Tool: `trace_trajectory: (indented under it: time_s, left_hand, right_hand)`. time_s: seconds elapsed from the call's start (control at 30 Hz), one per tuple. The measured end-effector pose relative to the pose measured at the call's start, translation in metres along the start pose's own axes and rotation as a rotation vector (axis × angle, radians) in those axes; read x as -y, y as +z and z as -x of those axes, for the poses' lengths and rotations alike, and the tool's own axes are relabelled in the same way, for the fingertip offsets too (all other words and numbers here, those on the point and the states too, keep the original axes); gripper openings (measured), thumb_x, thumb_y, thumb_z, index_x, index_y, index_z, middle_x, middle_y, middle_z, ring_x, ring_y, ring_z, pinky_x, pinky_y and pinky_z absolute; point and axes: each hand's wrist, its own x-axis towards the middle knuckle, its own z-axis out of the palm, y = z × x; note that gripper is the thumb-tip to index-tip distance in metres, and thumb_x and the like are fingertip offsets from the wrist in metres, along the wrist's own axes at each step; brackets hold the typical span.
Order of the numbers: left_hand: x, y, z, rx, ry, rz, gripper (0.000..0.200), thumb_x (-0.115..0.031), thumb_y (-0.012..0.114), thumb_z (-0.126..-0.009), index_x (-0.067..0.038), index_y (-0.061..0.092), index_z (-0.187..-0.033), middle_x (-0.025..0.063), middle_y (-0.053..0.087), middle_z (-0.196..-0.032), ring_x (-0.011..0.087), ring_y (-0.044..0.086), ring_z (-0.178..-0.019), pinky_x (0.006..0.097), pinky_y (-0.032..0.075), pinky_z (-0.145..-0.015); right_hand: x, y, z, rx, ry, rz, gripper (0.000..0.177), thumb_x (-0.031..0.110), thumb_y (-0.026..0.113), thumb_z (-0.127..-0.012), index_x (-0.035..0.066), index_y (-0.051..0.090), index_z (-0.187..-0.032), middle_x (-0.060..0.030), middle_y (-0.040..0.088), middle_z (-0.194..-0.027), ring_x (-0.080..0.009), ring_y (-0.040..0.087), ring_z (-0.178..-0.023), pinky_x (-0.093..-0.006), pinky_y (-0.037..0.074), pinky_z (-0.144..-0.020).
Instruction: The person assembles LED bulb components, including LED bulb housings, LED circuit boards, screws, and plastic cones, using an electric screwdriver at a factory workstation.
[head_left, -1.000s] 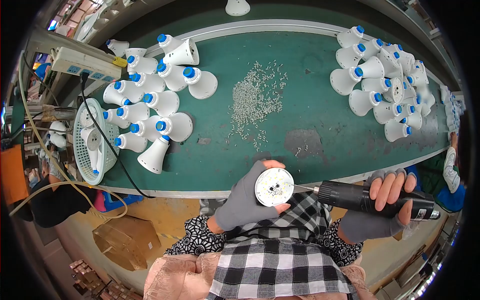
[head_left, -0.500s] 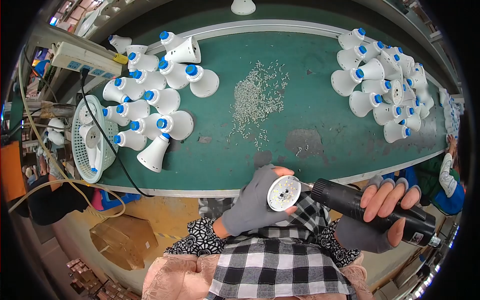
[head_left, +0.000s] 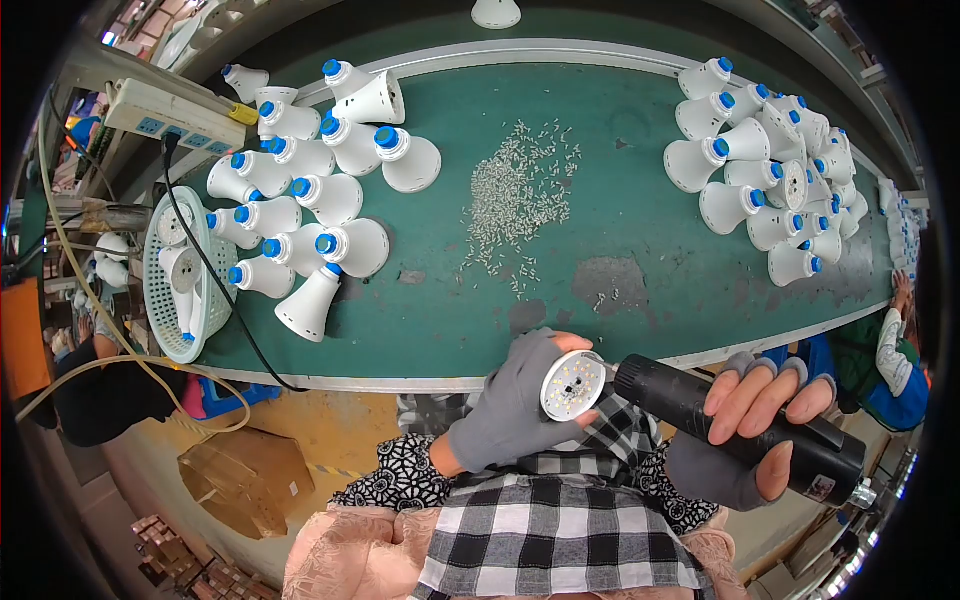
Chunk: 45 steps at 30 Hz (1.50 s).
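Observation:
At the near edge of the green table, my left hand (head_left: 522, 405) in a grey fingerless glove grips a white round lamp part (head_left: 573, 385), its face with small yellow LEDs turned up. My right hand (head_left: 745, 430), gloved the same way, is wrapped round a black electric screwdriver (head_left: 690, 400). The tool points left, its tip at the rim of the lamp part; whether a screw sits there is too small to tell. Beyond my hands lies a spread pile of small screws (head_left: 515, 195).
White lamp housings with blue caps stand and lie at the left (head_left: 358, 248) and right (head_left: 697, 163). A pale green basket (head_left: 215, 290) holds more parts. A power strip (head_left: 170, 118) with a black cable is at upper left. A co-worker's arm (head_left: 893, 350) is at far right.
The lamp part in my left hand has shifted slightly right. My right hand and the screwdriver have moved a little left, and the tool's rear end has dipped.

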Motion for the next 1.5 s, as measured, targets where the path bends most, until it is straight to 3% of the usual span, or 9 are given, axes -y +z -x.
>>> trace_trajectory:
  time_s: [0.6,0.7,0.9,1.0,1.13,1.23,1.37,1.43,1.5]
  left_hand:
    - [0.006,-0.001,-0.001,0.043,0.032,0.027,0.066,-0.018,0.084,-0.068,-0.007,0.049,-0.123,0.0100,0.054,-0.114,0.0252,0.057,-0.105,0.0330,0.046,-0.090]
    - [0.002,-0.004,-0.001,0.075,-0.035,0.111,0.066,-0.021,0.080,-0.071,-0.008,0.046,-0.126,0.0115,0.051,-0.119,0.0334,0.047,-0.111,0.0405,0.040,-0.097]
    - [0.002,-0.004,-0.003,0.041,-0.041,0.051,0.065,-0.019,0.084,-0.068,-0.007,0.049,-0.121,0.0100,0.054,-0.114,0.0246,0.059,-0.104,0.0317,0.047,-0.088]
    - [0.001,-0.006,-0.002,0.064,-0.047,0.097,0.063,-0.021,0.081,-0.071,-0.007,0.047,-0.123,0.0109,0.054,-0.115,0.0278,0.054,-0.106,0.0376,0.046,-0.091]
    - [0.004,-0.009,-0.003,-0.312,-0.188,0.309,0.065,-0.017,0.081,-0.072,-0.005,0.044,-0.124,0.0094,0.057,-0.111,0.0156,0.059,-0.102,0.0303,0.050,-0.087]
    - [0.003,-0.007,-0.008,-0.451,-0.209,0.523,0.069,-0.015,0.074,-0.080,-0.002,0.033,-0.134,0.0125,0.054,-0.115,0.0178,0.057,-0.105,0.0305,0.048,-0.090]
    - [0.006,0.006,-0.005,-0.438,-0.051,0.495,0.069,-0.022,0.059,-0.091,0.001,0.019,-0.142,0.0167,0.044,-0.128,0.0216,0.049,-0.117,0.0335,0.041,-0.098]
    - [0.015,0.009,0.003,-0.353,0.062,0.317,0.072,-0.029,0.051,-0.095,0.003,0.012,-0.146,0.0182,0.037,-0.137,0.0239,0.043,-0.124,0.0363,0.036,-0.103]
    - [0.012,0.009,0.010,-0.305,0.025,0.486,0.070,-0.027,0.054,-0.094,0.004,0.016,-0.143,0.0190,0.035,-0.138,0.0245,0.042,-0.125,0.0365,0.037,-0.103]
  right_hand:
    - [0.011,0.012,-0.008,0.162,0.255,-0.003,0.040,0.015,0.074,-0.081,0.011,0.038,-0.097,-0.0075,0.055,-0.083,-0.0202,0.059,-0.066,-0.0421,0.046,-0.075]
    - [0.009,0.016,-0.009,0.169,0.249,0.006,0.038,0.014,0.072,-0.082,0.011,0.038,-0.097,-0.0076,0.053,-0.081,-0.0201,0.057,-0.063,-0.0411,0.046,-0.074]
    - [0.013,0.020,-0.014,0.266,0.344,0.048,0.036,0.008,0.072,-0.081,0.010,0.039,-0.097,-0.0075,0.053,-0.085,-0.0197,0.056,-0.068,-0.0410,0.044,-0.078]
    - [0.009,0.022,-0.025,0.253,0.275,0.055,0.030,0.012,0.067,-0.083,0.008,0.040,-0.098,-0.0066,0.052,-0.082,-0.0175,0.054,-0.062,-0.0367,0.046,-0.072]
    - [-0.001,0.012,-0.032,-0.058,0.041,-0.097,0.027,0.018,0.058,-0.087,0.003,0.044,-0.105,-0.0052,0.049,-0.075,-0.0127,0.046,-0.052,-0.0287,0.045,-0.060]
    - [-0.011,0.002,-0.012,-0.066,0.502,0.284,0.036,0.008,0.062,-0.083,0.002,0.046,-0.114,-0.0055,0.054,-0.076,-0.0137,0.053,-0.054,-0.0277,0.047,-0.056]
    - [-0.048,0.006,0.019,-0.003,1.023,0.369,0.053,0.007,0.068,-0.078,-0.002,0.047,-0.126,-0.0044,0.058,-0.076,-0.0120,0.059,-0.059,-0.0244,0.047,-0.055]
    - [-0.059,0.004,0.025,-0.006,1.050,0.330,0.050,0.007,0.069,-0.077,-0.002,0.050,-0.123,-0.0040,0.059,-0.077,-0.0116,0.060,-0.061,-0.0240,0.047,-0.056]
    - [-0.064,0.001,0.023,0.021,1.052,0.318,0.046,0.007,0.070,-0.077,-0.002,0.053,-0.119,-0.0033,0.059,-0.078,-0.0111,0.060,-0.062,-0.0236,0.048,-0.058]
